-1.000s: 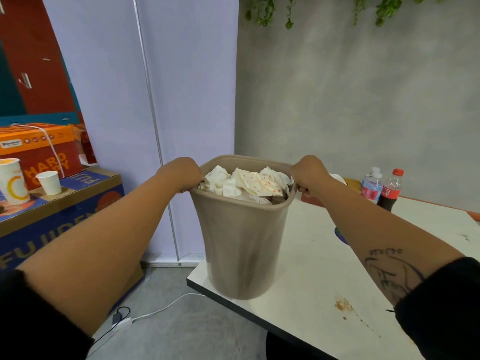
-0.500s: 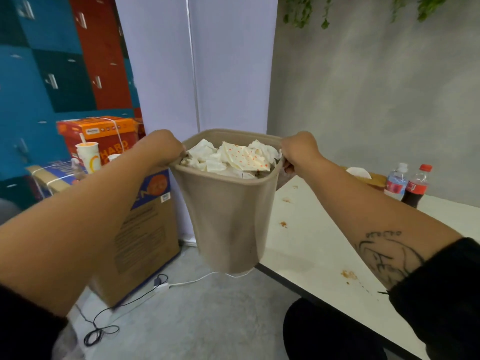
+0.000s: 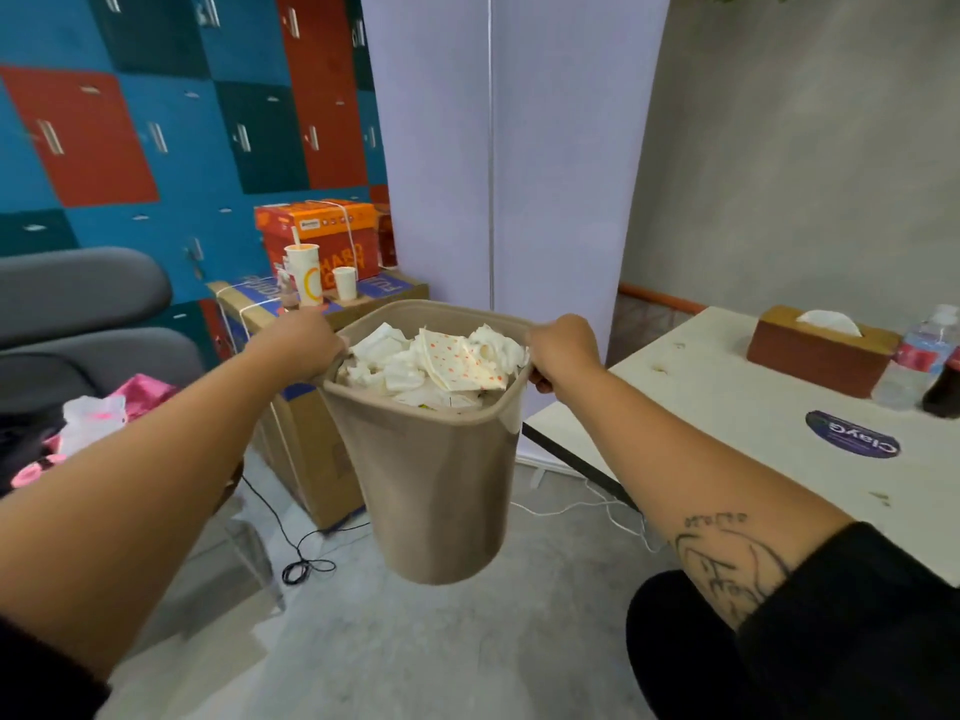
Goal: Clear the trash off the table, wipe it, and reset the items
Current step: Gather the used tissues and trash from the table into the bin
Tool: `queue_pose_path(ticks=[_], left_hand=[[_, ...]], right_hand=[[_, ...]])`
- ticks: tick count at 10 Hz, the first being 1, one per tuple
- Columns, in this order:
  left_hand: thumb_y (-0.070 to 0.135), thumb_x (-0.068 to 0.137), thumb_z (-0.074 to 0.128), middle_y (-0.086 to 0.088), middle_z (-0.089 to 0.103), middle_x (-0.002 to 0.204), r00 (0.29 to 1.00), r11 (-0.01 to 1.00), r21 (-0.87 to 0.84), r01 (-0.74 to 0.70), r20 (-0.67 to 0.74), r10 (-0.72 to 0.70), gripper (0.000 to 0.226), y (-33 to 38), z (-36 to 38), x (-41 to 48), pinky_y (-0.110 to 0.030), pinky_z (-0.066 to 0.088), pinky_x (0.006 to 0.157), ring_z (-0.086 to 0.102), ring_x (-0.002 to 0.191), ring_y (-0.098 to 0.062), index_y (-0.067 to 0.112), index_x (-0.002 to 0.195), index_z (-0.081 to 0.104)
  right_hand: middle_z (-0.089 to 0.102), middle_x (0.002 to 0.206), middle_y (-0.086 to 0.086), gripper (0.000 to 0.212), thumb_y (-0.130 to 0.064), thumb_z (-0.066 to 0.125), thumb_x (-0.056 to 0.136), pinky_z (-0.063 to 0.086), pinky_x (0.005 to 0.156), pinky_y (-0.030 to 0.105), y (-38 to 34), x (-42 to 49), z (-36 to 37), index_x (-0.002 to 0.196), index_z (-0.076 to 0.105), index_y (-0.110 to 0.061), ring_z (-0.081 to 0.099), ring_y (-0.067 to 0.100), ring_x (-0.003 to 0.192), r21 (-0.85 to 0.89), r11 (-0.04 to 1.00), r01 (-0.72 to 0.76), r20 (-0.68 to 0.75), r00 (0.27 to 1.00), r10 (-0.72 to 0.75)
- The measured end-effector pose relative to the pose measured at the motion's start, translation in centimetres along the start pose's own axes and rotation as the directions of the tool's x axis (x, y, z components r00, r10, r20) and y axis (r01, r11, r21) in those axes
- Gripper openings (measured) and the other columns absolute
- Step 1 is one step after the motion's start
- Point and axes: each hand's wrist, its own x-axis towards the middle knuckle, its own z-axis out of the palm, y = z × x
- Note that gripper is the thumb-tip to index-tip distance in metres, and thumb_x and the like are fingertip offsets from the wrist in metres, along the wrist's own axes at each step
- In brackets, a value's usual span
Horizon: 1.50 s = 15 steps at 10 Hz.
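A tan plastic trash bin (image 3: 441, 485) hangs in the air over the grey floor, left of the white table (image 3: 727, 397). Crumpled white tissues and a dotted wrapper (image 3: 441, 361) fill it to the top. My left hand (image 3: 301, 340) grips the bin's left rim and my right hand (image 3: 561, 345) grips its right rim. On the table stand a brown tissue box (image 3: 815, 356), a water bottle (image 3: 919, 356) and a dark cola bottle (image 3: 945, 387). Small stains and a round blue sticker (image 3: 852, 441) mark the tabletop.
Cardboard boxes (image 3: 311, 449) stand to the left with an orange box (image 3: 317, 236) and two paper cups (image 3: 306, 272) on top. A grey chair (image 3: 78, 314) with pink and white bags sits at far left. Cables (image 3: 306, 558) lie on the floor.
The bin has been lifted off the table's corner and carried left, clear of the table and out over the floor. My view has turned left with it.
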Motion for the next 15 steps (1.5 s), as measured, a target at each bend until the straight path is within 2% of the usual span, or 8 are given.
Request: queue_pose_path(ticks=[2,4,5,7,9,11,12,15], left_hand=[[0.027,0.097,0.043,-0.009,0.057,0.089,0.995,0.998,0.055,0.037,0.092,-0.042,0.032,-4.1,6.0,2.9,-0.035,0.045,0.074,0.053,0.082,-0.025,0.002,0.095,0.062],[0.019,0.097,0.045,-0.015,0.062,0.114,0.944,0.985,0.168,-0.046,0.331,-0.012,0.030,-8.3,13.9,10.2,-0.034,0.047,0.086,0.059,0.103,-0.029,0.000,0.113,0.061],[0.022,0.098,0.040,-0.014,0.061,0.112,0.904,0.974,0.196,-0.116,0.426,0.022,0.030,-9.6,17.7,13.9,-0.032,0.045,0.084,0.054,0.093,-0.024,0.001,0.111,0.060],[0.021,0.097,0.041,-0.016,0.060,0.102,0.861,0.981,0.076,-0.180,0.494,0.120,0.024,-10.8,28.2,21.6,-0.033,0.041,0.073,0.056,0.097,-0.032,0.002,0.093,0.056],[0.021,0.093,0.046,-0.014,0.060,0.092,0.812,0.978,-0.034,-0.206,0.552,0.190,0.027,-10.7,40.3,24.1,-0.030,0.033,0.063,0.053,0.082,-0.030,0.015,0.067,0.040],[0.012,0.087,0.053,-0.014,0.062,0.095,0.779,0.968,-0.165,-0.187,0.576,0.249,0.013,-11.5,52.4,24.2,-0.031,0.039,0.067,0.058,0.090,-0.032,0.001,0.090,0.059],[0.012,0.081,0.056,-0.008,0.063,0.098,0.752,0.950,-0.250,-0.188,0.586,0.303,0.016,-12.3,59.1,24.0,-0.033,0.046,0.072,0.059,0.091,-0.027,0.006,0.095,0.063],[0.005,0.085,0.052,-0.012,0.063,0.101,0.715,0.898,-0.407,-0.168,0.576,0.395,0.018,-12.7,74.4,22.2,-0.039,0.047,0.076,0.059,0.092,-0.029,0.003,0.100,0.061]], right_hand=[[0.060,0.086,0.015,0.020,-0.008,0.042,0.092,0.036,0.033,0.018,5.7,2.9,5.7,0.102,0.059,-0.005,0.055,0.026,0.058,-0.024,0.997,-0.073,0.061,0.995,0.074],[0.065,0.092,0.014,0.022,-0.013,0.041,0.091,0.042,0.035,0.021,12.9,7.0,13.1,0.103,0.058,-0.008,0.062,0.026,0.056,-0.121,0.978,-0.168,0.099,0.979,0.180],[0.067,0.089,0.013,0.017,-0.016,0.043,0.092,0.037,0.033,0.018,16.7,9.1,16.1,0.098,0.059,-0.013,0.066,0.029,0.067,-0.135,0.967,-0.217,0.065,0.972,0.227],[0.067,0.093,0.011,0.020,-0.022,0.047,0.092,0.056,0.066,0.038,26.5,14.2,21.0,0.106,0.059,-0.015,0.066,0.031,0.081,-0.160,0.935,-0.316,-0.075,0.948,0.308],[0.065,0.103,0.006,0.022,-0.014,0.051,0.089,0.055,0.080,0.048,36.6,17.2,22.0,0.111,0.057,-0.016,0.064,0.027,0.093,-0.191,0.896,-0.402,-0.131,0.915,0.382],[0.066,0.087,0.005,0.025,0.000,0.054,0.085,0.058,0.057,0.045,47.4,19.3,22.5,0.100,0.059,-0.018,0.066,0.027,0.077,-0.157,0.850,-0.504,-0.093,0.864,0.495],[0.059,0.097,0.008,0.037,0.003,0.057,0.086,0.052,0.042,0.027,53.3,19.6,22.6,0.120,0.051,-0.011,0.064,0.030,0.082,-0.137,0.807,-0.575,-0.077,0.818,0.570],[0.060,0.086,0.005,0.032,0.013,0.063,0.078,0.053,0.053,0.031,66.4,20.1,23.1,0.087,0.054,-0.016,0.062,0.021,0.072,-0.114,0.703,-0.702,-0.053,0.711,0.701]])
